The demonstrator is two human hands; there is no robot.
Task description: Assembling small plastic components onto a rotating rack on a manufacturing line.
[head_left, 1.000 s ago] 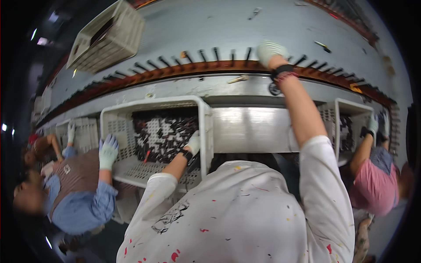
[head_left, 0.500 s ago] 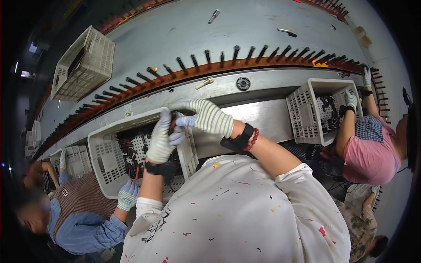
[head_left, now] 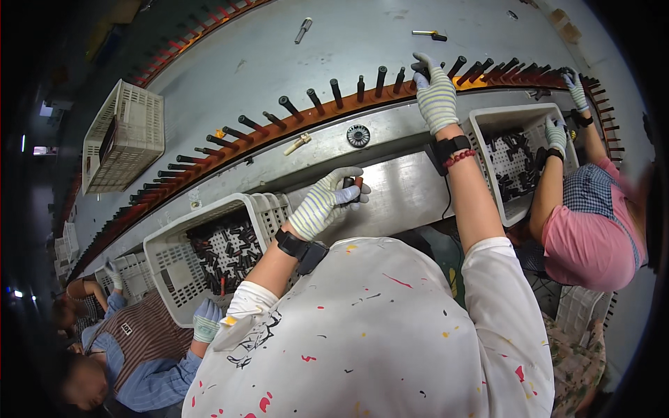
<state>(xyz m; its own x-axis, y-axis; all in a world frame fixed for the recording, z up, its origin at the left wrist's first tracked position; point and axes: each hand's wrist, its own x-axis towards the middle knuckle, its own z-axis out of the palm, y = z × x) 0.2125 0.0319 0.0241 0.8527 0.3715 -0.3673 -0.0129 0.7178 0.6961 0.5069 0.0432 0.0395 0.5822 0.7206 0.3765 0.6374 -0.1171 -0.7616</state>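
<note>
My left hand (head_left: 322, 207), in a striped knit glove, is closed round a few short black and reddish-brown tube-shaped parts (head_left: 356, 185), above the metal work surface. My gloved right hand (head_left: 437, 102) reaches forward to the row of upright pegs, fingers curled round a dark piece that is mostly hidden by the glove. Black tube-shaped parts (head_left: 382, 78) stand on the pegs of an orange-brown rail (head_left: 327, 117) to the left of this hand. Left of my left hand is a white plastic crate (head_left: 166, 275) holding many loose black parts (head_left: 221, 252).
On the metal ledge lie a round black finned disc (head_left: 358, 136) and a brass-coloured fitting (head_left: 297, 144). Another white crate (head_left: 481, 132) of parts stands right, with a co-worker's gloved hands at it. A co-worker's gloved hand (head_left: 207, 320) touches my crate. A stacked crate (head_left: 125, 139) stands far left.
My hands were together over the left crate; they have parted. The right hand has gone forward and right to the pegs, the left has moved right, out from over the crate. The view has shifted.
</note>
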